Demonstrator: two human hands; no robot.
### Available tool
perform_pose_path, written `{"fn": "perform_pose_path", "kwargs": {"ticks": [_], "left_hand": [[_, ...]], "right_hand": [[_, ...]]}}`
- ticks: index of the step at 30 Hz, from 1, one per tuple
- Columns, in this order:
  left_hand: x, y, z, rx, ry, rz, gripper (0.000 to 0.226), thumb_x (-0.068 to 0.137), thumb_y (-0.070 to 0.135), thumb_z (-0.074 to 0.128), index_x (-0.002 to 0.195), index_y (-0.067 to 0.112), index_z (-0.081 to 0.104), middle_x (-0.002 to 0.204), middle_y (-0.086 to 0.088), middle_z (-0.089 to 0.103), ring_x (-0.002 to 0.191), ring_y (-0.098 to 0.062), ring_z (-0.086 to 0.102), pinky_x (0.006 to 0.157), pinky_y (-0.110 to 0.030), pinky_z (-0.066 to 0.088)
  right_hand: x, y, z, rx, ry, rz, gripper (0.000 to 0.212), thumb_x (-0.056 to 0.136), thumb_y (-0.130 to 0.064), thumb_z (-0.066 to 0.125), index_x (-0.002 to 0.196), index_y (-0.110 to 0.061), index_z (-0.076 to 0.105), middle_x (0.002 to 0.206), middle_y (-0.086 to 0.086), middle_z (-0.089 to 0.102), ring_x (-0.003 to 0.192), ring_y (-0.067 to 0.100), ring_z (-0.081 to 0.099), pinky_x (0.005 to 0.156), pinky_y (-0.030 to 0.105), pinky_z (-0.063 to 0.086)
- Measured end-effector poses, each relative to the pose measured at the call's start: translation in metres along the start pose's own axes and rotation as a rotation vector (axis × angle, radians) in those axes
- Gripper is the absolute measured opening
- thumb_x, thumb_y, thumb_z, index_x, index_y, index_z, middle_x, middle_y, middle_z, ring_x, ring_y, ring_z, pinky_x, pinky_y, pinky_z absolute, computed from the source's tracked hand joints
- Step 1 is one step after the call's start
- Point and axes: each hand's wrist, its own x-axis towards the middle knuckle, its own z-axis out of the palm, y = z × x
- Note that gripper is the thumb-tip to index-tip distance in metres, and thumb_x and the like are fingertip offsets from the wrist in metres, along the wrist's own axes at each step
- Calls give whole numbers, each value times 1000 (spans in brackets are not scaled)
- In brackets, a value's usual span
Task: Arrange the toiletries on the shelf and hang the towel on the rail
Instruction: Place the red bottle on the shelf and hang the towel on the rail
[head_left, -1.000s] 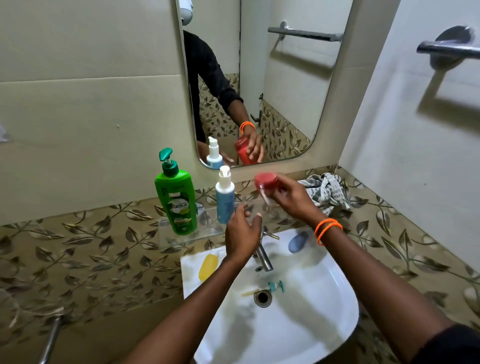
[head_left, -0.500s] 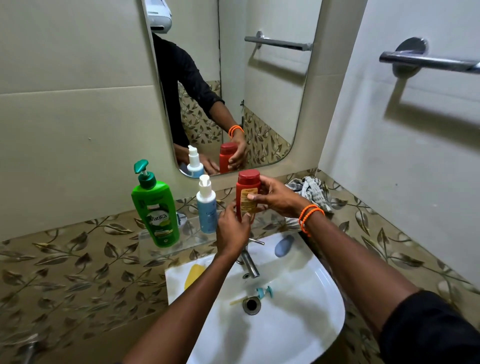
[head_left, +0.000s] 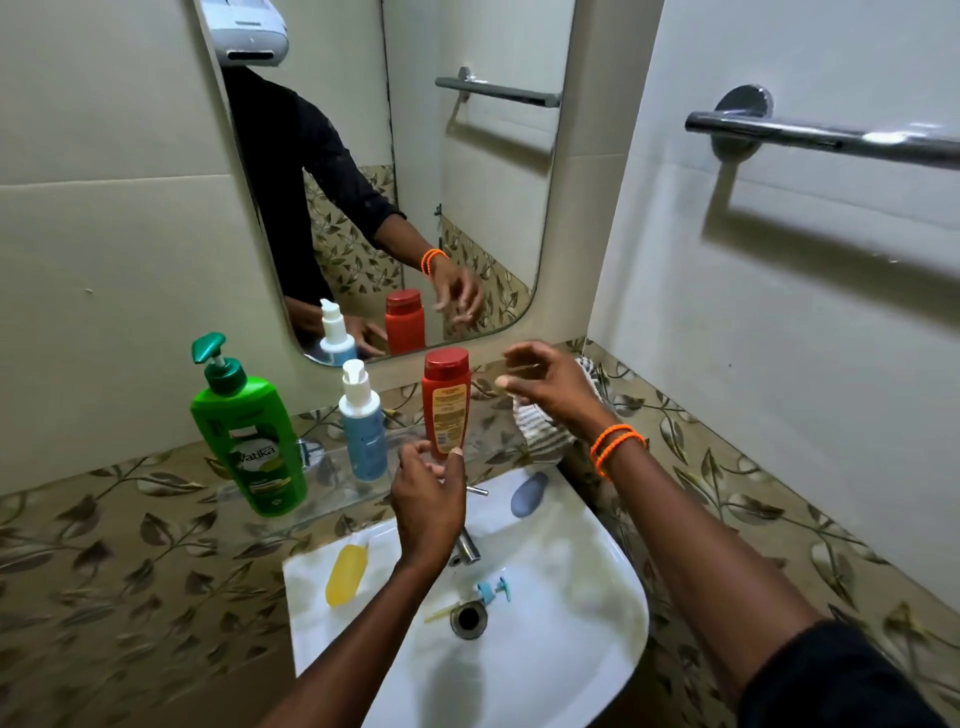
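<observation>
Head camera looks down on a bathroom corner: pale tiled walls above a leaf-patterned dado, a mirror (head_left: 415, 171) over a white washbasin (head_left: 545, 649), and a chrome towel rail (head_left: 831, 137) on the right wall, bare. Between mirror and basin runs a clear glass shelf (head_left: 332, 483).

The step in hand, as I judge it, is setting the toiletries on that shelf. A green Vatika pump bottle (head_left: 249, 436) stands at its left end, a blue spray bottle (head_left: 362, 426) just right of it, and a red bottle (head_left: 445, 402) upright next along. The left hand (head_left: 428, 499) has thumb and fingertips touching the red bottle's base, a light steadying grip rather than a full clasp. The right hand (head_left: 550, 384) is apart from the bottle, fingers spread, holding nothing. Whether the base sits fully on the glass is hard to tell, since the left hand covers it.

The striped towel (head_left: 545, 431) lies bunched at the corner behind the right hand, possibly on the shelf's far end. On the basin rim lie a yellow soap bar (head_left: 347, 574) and a blue-grey soap bar (head_left: 529, 493); a small teal item (head_left: 493, 590) lies by the drain.

The next move likely calls for the left hand to let go gently so the tall bottle stays upright, then the right to gather the towel and lift it to the rail.
</observation>
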Motion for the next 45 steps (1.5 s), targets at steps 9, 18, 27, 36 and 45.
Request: {"fn": "perform_pose_path", "kwargs": {"ticks": [9,18,27,36,45], "left_hand": [[-26,40,27,27,-310,310,19,93,32,66,76,23,64,68,5,68,61,-11,65,60,-33,55],[12,157,53,-8,-520,406,75,81,45,83,146,22,52,144,-7,58,128,-21,58,111,-43,49],[-41,178,55,-23,-560,589,91,65,63,85,141,25,53,131,2,63,114,-10,60,98,-30,55],[-39,194,29,-63,-264,475,13,93,27,71,103,27,79,88,8,78,76,-3,70,71,-29,62],[-47,206,17,-160,-284,594,21,96,62,50,103,43,53,95,4,64,83,-11,64,68,-41,59]], "right_hand": [[4,43,-55,-548,350,327,20,90,-20,69,107,-12,74,115,19,73,113,36,66,98,42,48],[-36,-58,-117,326,-24,103,12,100,-3,56,105,-9,66,88,8,72,73,16,69,68,27,60],[-73,-123,-166,758,59,170,21,99,7,51,108,-6,64,91,10,64,78,22,72,73,37,66],[-150,-171,-187,45,430,-250,49,67,14,80,110,-8,76,100,6,79,91,16,77,87,26,62],[-212,-186,-204,185,774,-233,16,85,-32,80,84,-15,77,81,9,80,78,28,79,77,48,65]]}}
